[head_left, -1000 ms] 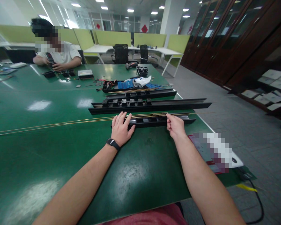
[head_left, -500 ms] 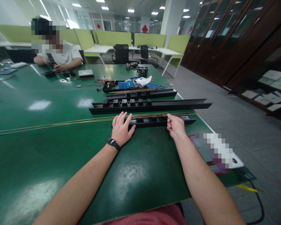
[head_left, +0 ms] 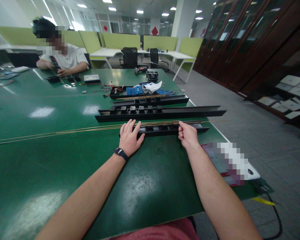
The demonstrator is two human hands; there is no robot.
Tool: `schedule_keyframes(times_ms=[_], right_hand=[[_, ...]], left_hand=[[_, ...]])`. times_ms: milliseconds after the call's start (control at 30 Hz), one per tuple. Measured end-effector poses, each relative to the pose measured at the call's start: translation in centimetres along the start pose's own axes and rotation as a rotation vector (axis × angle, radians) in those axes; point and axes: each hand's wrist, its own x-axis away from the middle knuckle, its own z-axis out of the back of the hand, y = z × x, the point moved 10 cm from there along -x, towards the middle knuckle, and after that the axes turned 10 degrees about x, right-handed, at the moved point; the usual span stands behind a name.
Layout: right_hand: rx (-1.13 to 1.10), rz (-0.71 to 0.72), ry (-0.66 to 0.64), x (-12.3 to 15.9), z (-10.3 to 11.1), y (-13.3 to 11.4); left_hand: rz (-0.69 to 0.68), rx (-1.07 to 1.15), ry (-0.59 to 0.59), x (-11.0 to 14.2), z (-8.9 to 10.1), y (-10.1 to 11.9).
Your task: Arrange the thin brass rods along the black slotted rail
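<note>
My left hand (head_left: 129, 137), with a dark band at the wrist, lies flat with fingers spread over the left end of a black channel rail (head_left: 162, 132) and the thin golden rods (head_left: 90, 129) along it. The rods run lengthwise over the rail and stick out far to the left. Farther right, my right hand (head_left: 188, 135) is closed in a pinch on the rods above the rail's right part. Its fingertips hide how many rods it grips. Dark blocks sit inside the rail, partly covered by the rods.
Behind lies a longer black rail (head_left: 190, 111) with several blocks, then another rail (head_left: 175, 99). A black tray (head_left: 113, 94) holds wires and blue packets. A power drill (head_left: 140, 70) rests farther back. Across the green table (head_left: 52, 166) a person (head_left: 73, 60) handles a tool.
My hands, the rods and the rail show no visible movement. Across the table, the person's head and the tool in their hand have shifted slightly.
</note>
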Motion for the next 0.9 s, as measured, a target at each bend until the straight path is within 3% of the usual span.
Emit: schedule_keyframes(times_ms=[900], right_hand=[[-0.017,-0.019,0.014,-0.16,0.20,0.07]], left_hand=[[-0.024,-0.033,0.021,0.03,0.10,0.11]])
